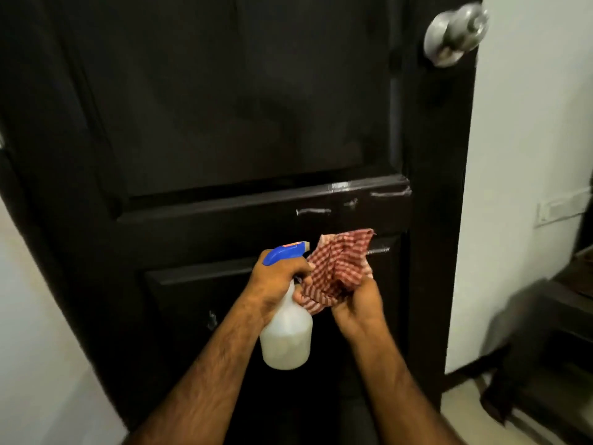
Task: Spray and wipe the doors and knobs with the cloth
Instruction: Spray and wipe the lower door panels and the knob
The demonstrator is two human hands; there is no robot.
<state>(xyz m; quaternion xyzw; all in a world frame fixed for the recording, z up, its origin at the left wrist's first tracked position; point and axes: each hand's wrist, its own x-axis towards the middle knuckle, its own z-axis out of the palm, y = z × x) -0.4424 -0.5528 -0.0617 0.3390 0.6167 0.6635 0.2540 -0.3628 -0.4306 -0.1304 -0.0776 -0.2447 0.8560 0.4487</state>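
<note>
Head view. A dark panelled door fills most of the frame. Its metal knob sits at the upper right, blurred, well apart from both hands.

Left hand, centre of frame: fingers curled round the neck of a spray bottle, just under its blue trigger head. The bottle hangs upright, white and translucent, with the nozzle pointing to the right, toward the cloth.

Right hand, just right of the bottle: fingers closed on the lower part of a red-and-white checked cloth. The cloth is bunched, its upper end standing free in front of the door's middle rail. Its left edge touches the fingers of the left hand.

Streaks of shine show on the rail above the cloth. Whether the cloth touches the door cannot be told.

Right side of frame: a white wall with a switch plate; dark furniture stands at lower right on a pale floor.
</note>
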